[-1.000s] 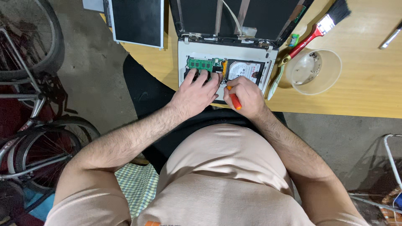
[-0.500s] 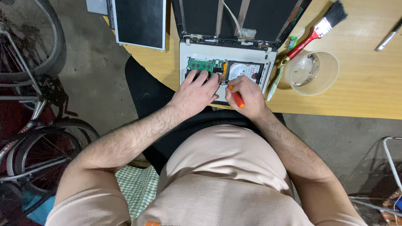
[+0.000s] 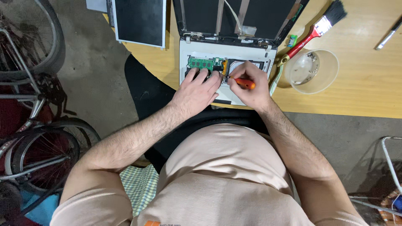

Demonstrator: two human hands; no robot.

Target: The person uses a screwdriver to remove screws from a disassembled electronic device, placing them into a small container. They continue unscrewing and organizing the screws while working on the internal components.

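The right hand [image 3: 251, 83] pinches an orange-handled screwdriver [image 3: 244, 83] over the opened laptop [image 3: 228, 73] (on the wooden worktop [image 3: 360, 92]); the left hand [image 3: 197, 90] rests spread beside it

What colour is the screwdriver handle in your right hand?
Orange; the screwdriver shows best in the head view.

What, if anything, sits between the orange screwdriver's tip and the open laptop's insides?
Nothing visible. The right hand holds the orange screwdriver with its tip already in the opened laptop, beside the left hand, near the green memory module.
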